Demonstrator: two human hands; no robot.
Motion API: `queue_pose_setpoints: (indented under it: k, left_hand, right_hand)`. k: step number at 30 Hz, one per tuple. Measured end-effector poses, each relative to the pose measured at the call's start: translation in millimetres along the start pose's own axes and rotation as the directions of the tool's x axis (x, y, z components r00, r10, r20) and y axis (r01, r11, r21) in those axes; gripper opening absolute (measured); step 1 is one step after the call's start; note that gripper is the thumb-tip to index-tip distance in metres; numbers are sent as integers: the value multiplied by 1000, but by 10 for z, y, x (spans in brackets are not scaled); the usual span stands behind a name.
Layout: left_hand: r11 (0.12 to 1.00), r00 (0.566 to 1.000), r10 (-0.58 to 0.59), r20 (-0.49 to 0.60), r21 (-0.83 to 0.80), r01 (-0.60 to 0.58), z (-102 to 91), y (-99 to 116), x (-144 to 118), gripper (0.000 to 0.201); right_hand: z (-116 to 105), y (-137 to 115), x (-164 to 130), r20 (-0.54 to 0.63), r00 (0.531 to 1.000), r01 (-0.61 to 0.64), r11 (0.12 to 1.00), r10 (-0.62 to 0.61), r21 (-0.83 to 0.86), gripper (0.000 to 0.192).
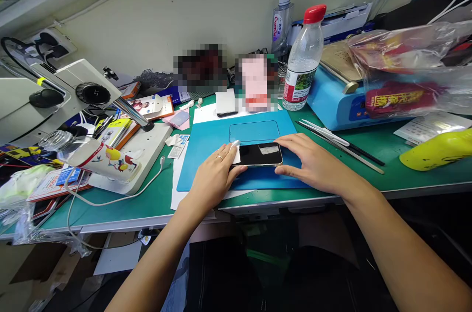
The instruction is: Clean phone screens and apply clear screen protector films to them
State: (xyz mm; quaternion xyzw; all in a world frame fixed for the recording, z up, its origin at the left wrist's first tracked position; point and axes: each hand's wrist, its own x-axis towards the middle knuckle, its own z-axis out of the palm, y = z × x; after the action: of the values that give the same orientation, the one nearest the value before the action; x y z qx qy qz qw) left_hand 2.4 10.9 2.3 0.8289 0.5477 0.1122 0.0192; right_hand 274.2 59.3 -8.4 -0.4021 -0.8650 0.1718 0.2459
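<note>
A smartphone (254, 156) with a dark, reflective screen lies sideways on the blue mat (206, 137). My left hand (216, 172) is closed on a white tissue (236, 151) at the phone's left end, its thumb along the near edge. At the right end, my right hand (311, 159) grips the phone between thumb and fingers at the corners. Just beyond the phone lies a clear rounded rectangle with a thin black border (254, 131), which looks like a screen protector. Part of the phone's left end is hidden by the tissue and fingers.
A microscope stand (143, 142) and a glass bottle (106, 157) are on the left. Behind the mat stands a red-capped water bottle (300, 64). Tweezers and thin tools (339, 142), a blue machine (332, 100) and a yellow bottle (435, 150) sit to the right.
</note>
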Motion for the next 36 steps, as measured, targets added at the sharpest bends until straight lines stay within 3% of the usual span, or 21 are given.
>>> queue_pose_setpoints:
  k: [10, 16, 27, 36]
  left_hand:
    - [999, 998, 45, -37, 29, -44, 46, 87, -54, 51]
    - [997, 999, 47, 17, 54, -48, 75, 211, -110, 71]
    - [998, 998, 54, 29, -18, -54, 77, 623, 163, 72]
    - [995, 995, 102, 9, -20, -102, 189, 884, 272, 88]
  right_hand:
    - [-5, -4, 0, 11, 1000, 24, 1000, -24, -13, 67]
    - [6, 26, -2, 44, 998, 36, 998, -33, -54, 73]
    - [16, 32, 1, 9, 1000, 23, 998, -22, -50, 60]
    - [27, 40, -29, -22, 999, 24, 999, -25, -48, 91]
